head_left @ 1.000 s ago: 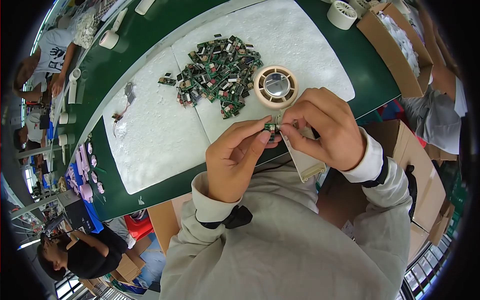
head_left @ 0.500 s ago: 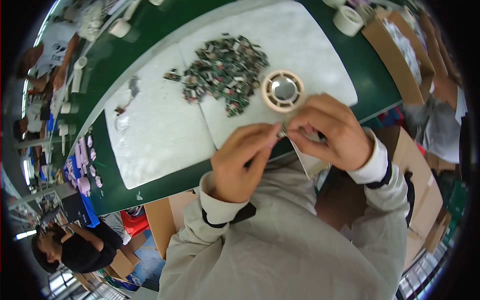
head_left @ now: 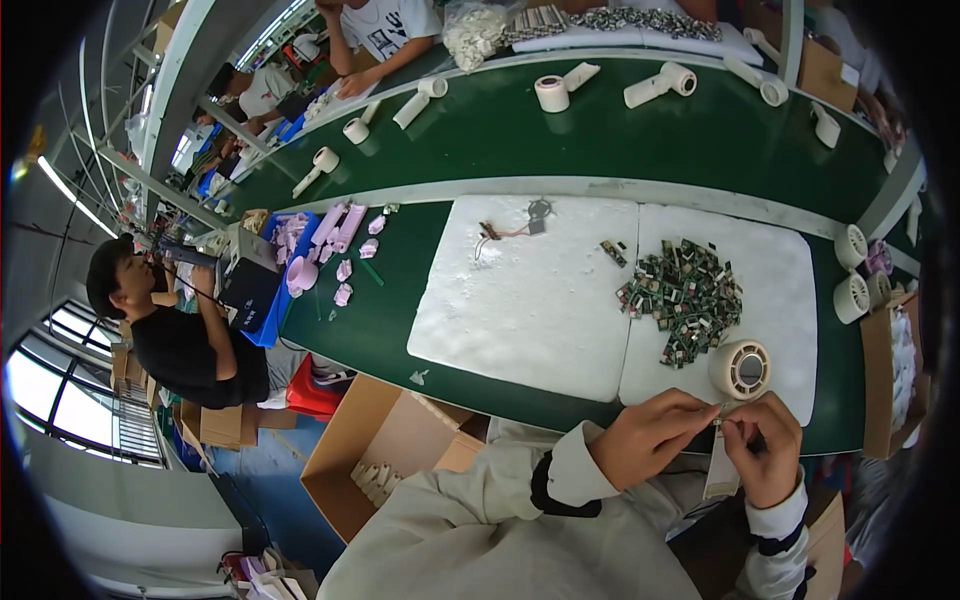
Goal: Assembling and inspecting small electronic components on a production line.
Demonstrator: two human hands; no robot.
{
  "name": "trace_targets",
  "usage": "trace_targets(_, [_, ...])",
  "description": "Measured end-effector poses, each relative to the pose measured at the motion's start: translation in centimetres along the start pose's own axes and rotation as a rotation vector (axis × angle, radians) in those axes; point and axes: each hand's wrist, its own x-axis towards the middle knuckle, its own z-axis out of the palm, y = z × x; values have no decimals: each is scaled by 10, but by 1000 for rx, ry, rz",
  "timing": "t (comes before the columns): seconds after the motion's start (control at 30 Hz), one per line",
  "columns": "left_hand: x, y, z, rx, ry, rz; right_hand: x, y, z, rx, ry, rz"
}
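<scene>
At the near right edge of the table, my left hand (head_left: 655, 436) and my right hand (head_left: 765, 448) meet at the fingertips. Both are closed in a pinch around a tiny part (head_left: 718, 421), too small to name. Right by them is a cream handheld fan: its round head (head_left: 745, 369) rests on the white foam sheet (head_left: 520, 330), and its flat handle (head_left: 722, 474) shows below my fingers. Just beyond the fan lies a heap of small green circuit boards (head_left: 685, 300). Part of the handle is hidden behind my right hand.
A speaker-like round part with wires (head_left: 538, 215) lies on the foam. Purple pieces (head_left: 340, 228) and a blue tray (head_left: 268, 325) are at the left. Several fans (head_left: 552, 94) lie across the divider. An open carton (head_left: 385, 450) stands below the table edge. A co-worker (head_left: 185, 335) is at the left.
The view has swung to the left, so the hands and fan now appear farther right and lower. My fingertips still pinch together beside the fan.
</scene>
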Motion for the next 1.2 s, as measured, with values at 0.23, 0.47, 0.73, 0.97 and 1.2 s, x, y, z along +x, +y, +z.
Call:
trace_targets(0.23, [-3, 4, 5, 134, 83, 70, -8, -13, 16, 111, 137, 169])
trace_targets(0.47, [-7, 2, 7, 237, 68, 151, -16, -9, 27, 239, 214, 163])
trace_targets(0.73, [-1, 4, 11, 240, 102, 157, -14, -5, 24, 193, 233, 131])
trace_targets(0.97, [15, 28, -30, 335, 48, 84, -6, -12, 12, 28, 122, 94])
trace_targets(1.2, [58, 6, -84, 571, 316, -58, 21, 4, -36, 34, 79, -26])
